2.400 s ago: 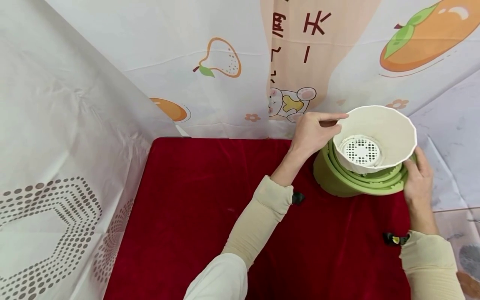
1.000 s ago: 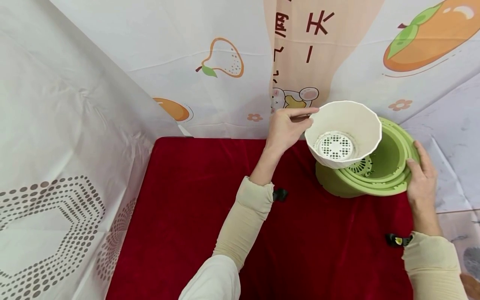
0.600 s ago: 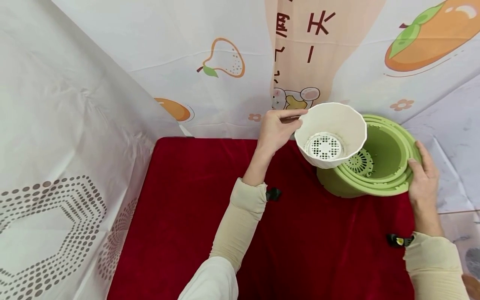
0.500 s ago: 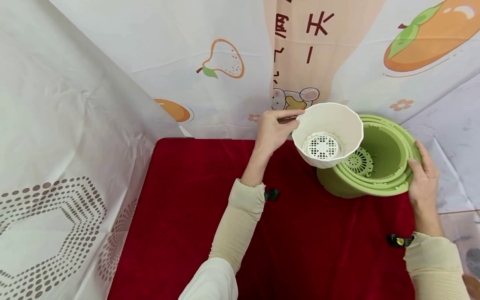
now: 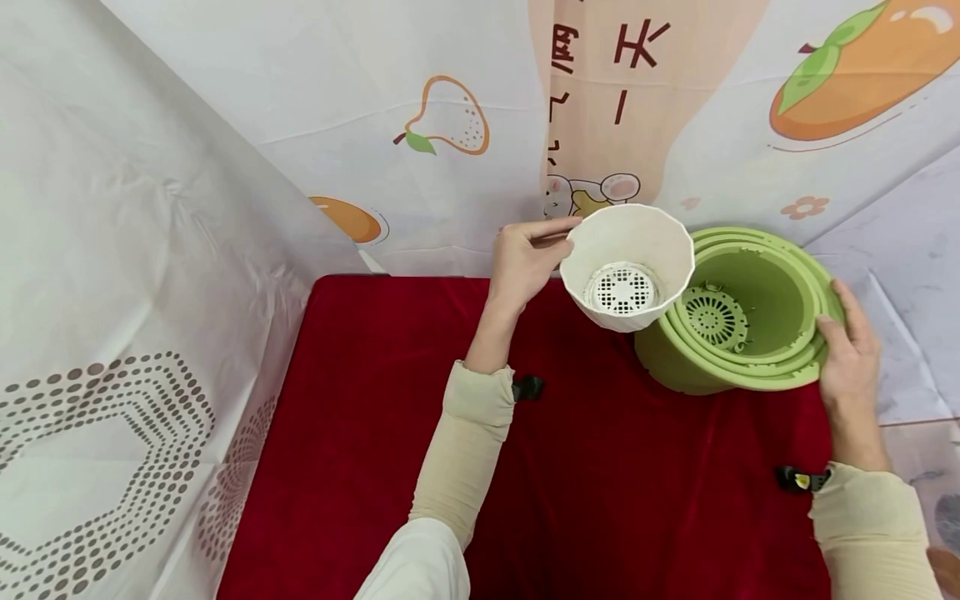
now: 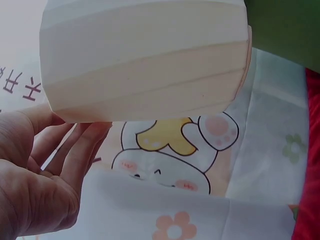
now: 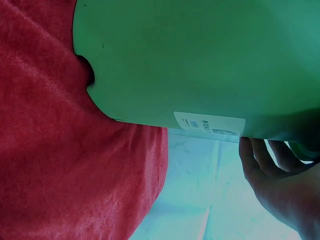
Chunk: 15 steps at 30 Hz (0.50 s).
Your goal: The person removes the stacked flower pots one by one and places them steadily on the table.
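Note:
My left hand (image 5: 522, 260) pinches the rim of a white faceted flowerpot (image 5: 663, 233) with a grid of drain holes in its bottom. The pot is held up over the back of the table, its right side overlapping the green pots in the head view. In the left wrist view the white pot's (image 6: 145, 60) outer wall shows above my fingers. Several green flowerpots (image 5: 780, 287) stand nested on the right, the innermost with a slotted bottom. My right hand (image 5: 851, 367) grips their rim at the right side. A printed label (image 7: 210, 125) is stuck on the outer green wall.
A red velvet cloth (image 5: 390, 417) covers the table. White printed curtains (image 5: 337, 67) with fruit drawings hang close behind its back edge, and more white sheeting (image 5: 97, 250) hangs along the left.
My left hand has carried the white flowerpot leftward from above the green pots, uncovering the innermost one's slotted bottom. My right hand stays on the green rim.

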{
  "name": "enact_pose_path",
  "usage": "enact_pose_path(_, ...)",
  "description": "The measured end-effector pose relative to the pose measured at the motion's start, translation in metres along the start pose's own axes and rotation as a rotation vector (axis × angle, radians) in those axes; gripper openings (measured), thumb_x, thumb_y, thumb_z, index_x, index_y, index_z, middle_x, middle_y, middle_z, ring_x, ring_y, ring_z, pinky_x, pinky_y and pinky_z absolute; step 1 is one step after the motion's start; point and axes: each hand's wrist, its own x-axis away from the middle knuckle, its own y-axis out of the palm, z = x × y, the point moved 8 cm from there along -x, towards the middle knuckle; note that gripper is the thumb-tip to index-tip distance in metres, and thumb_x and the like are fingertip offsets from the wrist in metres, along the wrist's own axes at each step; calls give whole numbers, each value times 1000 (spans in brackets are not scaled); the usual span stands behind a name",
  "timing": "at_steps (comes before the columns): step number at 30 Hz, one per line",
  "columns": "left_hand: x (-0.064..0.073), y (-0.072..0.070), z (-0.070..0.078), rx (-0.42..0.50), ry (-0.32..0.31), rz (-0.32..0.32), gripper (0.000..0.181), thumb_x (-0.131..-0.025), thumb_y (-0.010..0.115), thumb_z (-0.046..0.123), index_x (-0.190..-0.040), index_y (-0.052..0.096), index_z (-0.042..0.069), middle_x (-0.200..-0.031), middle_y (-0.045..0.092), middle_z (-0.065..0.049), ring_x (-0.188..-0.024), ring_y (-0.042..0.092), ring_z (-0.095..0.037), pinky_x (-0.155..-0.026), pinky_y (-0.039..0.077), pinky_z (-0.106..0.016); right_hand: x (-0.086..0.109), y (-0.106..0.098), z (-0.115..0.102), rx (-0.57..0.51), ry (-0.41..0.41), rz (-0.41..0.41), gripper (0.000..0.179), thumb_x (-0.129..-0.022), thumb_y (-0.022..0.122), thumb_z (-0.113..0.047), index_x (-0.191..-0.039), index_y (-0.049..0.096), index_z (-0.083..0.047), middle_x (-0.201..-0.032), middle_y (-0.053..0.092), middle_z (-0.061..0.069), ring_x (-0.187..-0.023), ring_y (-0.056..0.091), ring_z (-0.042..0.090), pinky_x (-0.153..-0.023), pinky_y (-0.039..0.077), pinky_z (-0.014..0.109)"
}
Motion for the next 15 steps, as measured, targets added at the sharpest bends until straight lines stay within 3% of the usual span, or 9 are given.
enact_pose_path(5, 2, -9, -7, 13, -15, 18, 27, -86, 64, -6, -106, 78, 3, -102, 75, -8, -89, 73, -12, -75, 58, -27, 0, 0, -2, 51, -25, 17, 47, -102, 48, -8, -147, 50, -21, -155, 42, -2, -139, 38, 8, -109, 26, 10)
enact_pose_path(15, 3, -30, -17, -24, 3, 63, 26, -85, 64, -7, -104, 78, 3, -105, 75, -10, -90, 73, -14, -76, 58, -28, 0, 1, 0, -118, -35, 37, 46, -100, 50, -3, -145, 53, -14, -153, 45, 2, -139, 40, 11, -109, 27, 12)
